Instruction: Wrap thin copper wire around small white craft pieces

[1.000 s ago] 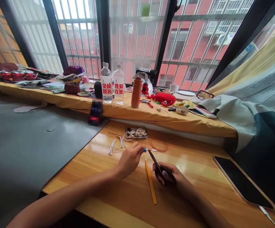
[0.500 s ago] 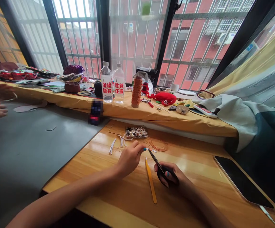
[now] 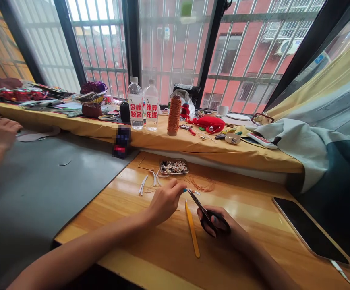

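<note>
My left hand (image 3: 167, 201) pinches the end of a small white strip (image 3: 197, 193) between thumb and forefinger, above the wooden table. Dark-handled scissors (image 3: 204, 211) are gripped in my right hand (image 3: 224, 223), fingers through the loops. Their tips touch or nearly touch the strip just by my left fingertips; whether the blades have cut it I cannot tell. Below the hands lies a yellow pair of tweezers (image 3: 192, 231). Behind them, a loose coil of orange cord (image 3: 205, 184) rests on the wood, with several white strips (image 3: 143, 185) to the left.
A clear tray (image 3: 162, 171) of small beads stands at the table's back. A tablet (image 3: 307, 229) lies at right. The cloth-covered ledge (image 3: 253, 160) carries two bottles, an orange thread spool (image 3: 174, 117) and red craft pieces. Another person's hand (image 3: 1, 133) is at far left.
The scissor blades have shifted slightly, their tips now closer to my left fingertips. At the far left, the other person's hand has moved further into view.
</note>
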`<state>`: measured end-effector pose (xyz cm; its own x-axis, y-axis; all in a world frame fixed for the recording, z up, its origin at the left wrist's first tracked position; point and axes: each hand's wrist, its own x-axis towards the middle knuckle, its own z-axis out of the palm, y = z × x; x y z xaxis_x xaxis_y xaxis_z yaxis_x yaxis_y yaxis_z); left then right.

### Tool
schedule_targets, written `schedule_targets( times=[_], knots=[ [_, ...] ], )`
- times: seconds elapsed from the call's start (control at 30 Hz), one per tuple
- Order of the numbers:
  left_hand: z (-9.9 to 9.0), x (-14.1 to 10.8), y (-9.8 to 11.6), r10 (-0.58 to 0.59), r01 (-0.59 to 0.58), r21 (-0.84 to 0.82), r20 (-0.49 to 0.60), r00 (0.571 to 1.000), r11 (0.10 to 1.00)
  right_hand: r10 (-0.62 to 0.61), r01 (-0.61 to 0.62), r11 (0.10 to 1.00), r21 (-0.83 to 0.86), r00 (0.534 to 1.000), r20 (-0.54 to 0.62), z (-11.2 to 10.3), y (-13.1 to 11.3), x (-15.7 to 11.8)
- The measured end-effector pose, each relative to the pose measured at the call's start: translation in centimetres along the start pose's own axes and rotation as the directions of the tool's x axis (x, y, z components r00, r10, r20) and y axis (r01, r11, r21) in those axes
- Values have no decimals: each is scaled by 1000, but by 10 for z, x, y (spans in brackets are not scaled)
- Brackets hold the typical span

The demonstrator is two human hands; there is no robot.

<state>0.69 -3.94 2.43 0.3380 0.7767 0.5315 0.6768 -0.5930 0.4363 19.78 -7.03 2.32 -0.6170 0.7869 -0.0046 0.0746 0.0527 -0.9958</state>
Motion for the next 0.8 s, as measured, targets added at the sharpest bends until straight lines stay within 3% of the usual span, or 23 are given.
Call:
schedule_targets(
  times=[0.2, 0.33, 0.43, 0.53, 0.8],
  knots=[
    [0, 1, -2, -20, 20, -17, -16, 1000, 1000, 4, -4, 1000, 9, 1000, -4, -1, 0, 0],
    [-2, 6, -2, -103, 100, -148, -13, 995, 984, -68, 72, 996, 49, 995, -68, -2, 3, -1],
    [-4, 10, -2, -202, 207, -287, 47, 978, 935, -108, 114, 992, 49, 988, -113, -1, 3, -1],
    [-4, 12, -3, -248, 277, -379, 124, 961, 883, -75, 77, 997, 20, 994, -82, 0, 1, 0],
    [3, 4, 5, -146, 212, -373, 197, 970, 903, -65, 65, 998, -12, 998, -23, 3, -2, 1]
  ],
)
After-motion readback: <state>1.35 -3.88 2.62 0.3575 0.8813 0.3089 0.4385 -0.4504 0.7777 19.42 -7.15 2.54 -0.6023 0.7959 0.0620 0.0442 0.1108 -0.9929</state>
